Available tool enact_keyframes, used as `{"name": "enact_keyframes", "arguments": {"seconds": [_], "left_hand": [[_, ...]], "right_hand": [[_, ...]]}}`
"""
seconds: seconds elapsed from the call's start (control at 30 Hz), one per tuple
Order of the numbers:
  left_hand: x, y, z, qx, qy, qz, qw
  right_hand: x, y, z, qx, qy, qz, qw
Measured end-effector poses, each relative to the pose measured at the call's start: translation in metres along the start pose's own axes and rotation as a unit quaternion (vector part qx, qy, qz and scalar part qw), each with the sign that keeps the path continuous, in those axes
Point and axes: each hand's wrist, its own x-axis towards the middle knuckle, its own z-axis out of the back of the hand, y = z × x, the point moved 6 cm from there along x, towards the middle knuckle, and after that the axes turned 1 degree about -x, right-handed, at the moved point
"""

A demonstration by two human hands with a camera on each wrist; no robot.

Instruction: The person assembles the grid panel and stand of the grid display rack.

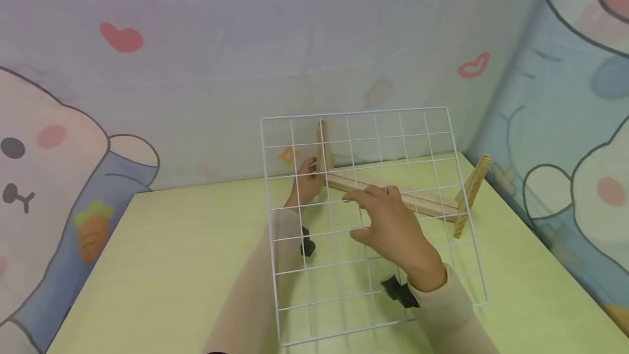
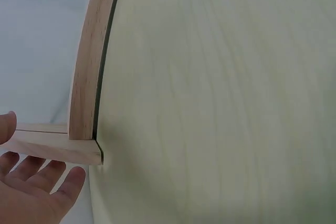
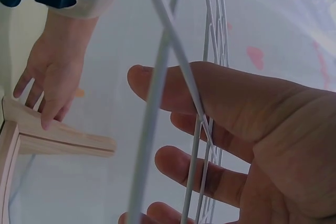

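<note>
A white wire grid panel (image 1: 334,232) stands tilted up in front of me in the head view. My right hand (image 1: 393,228) is at its middle, fingers and thumb curled about the wires; in the right wrist view, thin wires (image 3: 152,98) cross the thumb. Behind the panel, my left hand (image 1: 307,182) grips the left upright (image 1: 322,146) of a pale wooden stand. In the left wrist view, the thumb and fingers lie on opposite sides of that wooden piece (image 2: 58,148). A long grooved bar (image 1: 393,193) joins it to the right upright (image 1: 474,195).
The stand rests on a pale yellow-green tabletop (image 1: 172,266), near its back edge. A cloth backdrop (image 1: 221,70) with cartoon figures and hearts hangs behind and to the sides. Small black devices (image 1: 400,291) are fixed at both wrists.
</note>
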Motion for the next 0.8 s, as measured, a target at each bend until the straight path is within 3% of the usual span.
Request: {"name": "enact_keyframes", "arguments": {"seconds": [0.07, 0.17, 0.43, 0.6, 0.67, 0.8], "left_hand": [[0.002, 0.001, -0.004, 0.006, -0.006, -0.029, 0.9995], [0.005, 0.003, -0.007, 0.048, -0.020, -0.040, 0.9978], [0.009, -0.002, -0.004, 0.146, 0.004, -0.002, 0.9893], [0.015, 0.005, 0.005, 0.211, 0.000, 0.038, 0.9767], [0.015, 0.006, 0.008, 0.230, -0.007, 0.033, 0.9727], [0.013, 0.007, 0.013, 0.209, -0.013, 0.008, 0.9778]], "right_hand": [[-0.001, 0.000, 0.001, -0.001, 0.000, -0.001, 1.0000], [-0.003, 0.000, 0.003, -0.002, 0.000, -0.002, 1.0000], [-0.005, 0.002, 0.002, 0.005, 0.008, -0.012, 0.9999], [-0.004, 0.008, -0.002, 0.001, 0.007, -0.005, 1.0000], [-0.003, 0.011, -0.002, -0.002, 0.006, -0.001, 1.0000], [-0.001, 0.013, -0.001, -0.003, 0.005, -0.004, 1.0000]]}}
